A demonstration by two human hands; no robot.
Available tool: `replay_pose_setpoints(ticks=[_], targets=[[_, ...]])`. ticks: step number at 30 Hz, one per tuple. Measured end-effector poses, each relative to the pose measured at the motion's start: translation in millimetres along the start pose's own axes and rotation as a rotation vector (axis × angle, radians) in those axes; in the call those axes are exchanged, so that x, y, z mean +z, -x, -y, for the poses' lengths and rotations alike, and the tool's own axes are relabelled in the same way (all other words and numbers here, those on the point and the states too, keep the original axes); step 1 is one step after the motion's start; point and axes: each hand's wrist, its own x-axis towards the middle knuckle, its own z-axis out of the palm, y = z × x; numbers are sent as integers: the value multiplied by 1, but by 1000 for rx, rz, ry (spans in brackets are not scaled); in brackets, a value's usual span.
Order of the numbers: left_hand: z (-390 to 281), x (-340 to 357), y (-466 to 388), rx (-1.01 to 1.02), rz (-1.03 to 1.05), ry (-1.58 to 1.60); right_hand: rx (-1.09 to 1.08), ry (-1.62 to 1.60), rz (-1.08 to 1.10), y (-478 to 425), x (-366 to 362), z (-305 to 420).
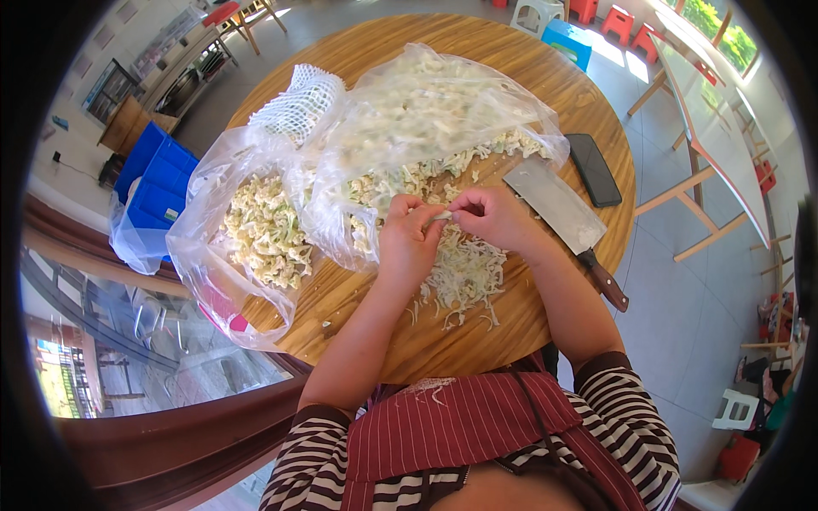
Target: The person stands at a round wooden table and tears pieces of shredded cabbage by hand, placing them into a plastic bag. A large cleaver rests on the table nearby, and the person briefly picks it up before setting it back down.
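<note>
My left hand (409, 239) and my right hand (489, 216) meet over the round wooden table (358, 326), both pinching one small pale piece of cauliflower stem (441, 217). Below them lies a heap of thin peelings (465, 274). Just beyond my fingers, cut cauliflower florets (390, 185) spread over the table, partly under a clear plastic bag (434, 108). More florets (265, 230) fill an open clear bag (192, 236) at the left. A cleaver (556, 204) with a wooden handle rests flat to the right of my right hand.
A black phone (594, 169) lies beyond the cleaver, near the table's right edge. White foam netting (300, 102) sits at the back left. Beside the table on the left stands a blue crate (160, 185). A blue stool (567, 43) is behind it, and a white-topped table (722, 140) stands to the right.
</note>
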Motion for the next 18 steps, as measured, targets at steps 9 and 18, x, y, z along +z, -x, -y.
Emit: replay_pose_setpoints(ticks=[9,18], targets=[[-4,0,1,100,-8,3,55,-200,50,-5,-3,-14],[-5,0,-6,-298,94,489,126,-492,69,-4,1,-6]])
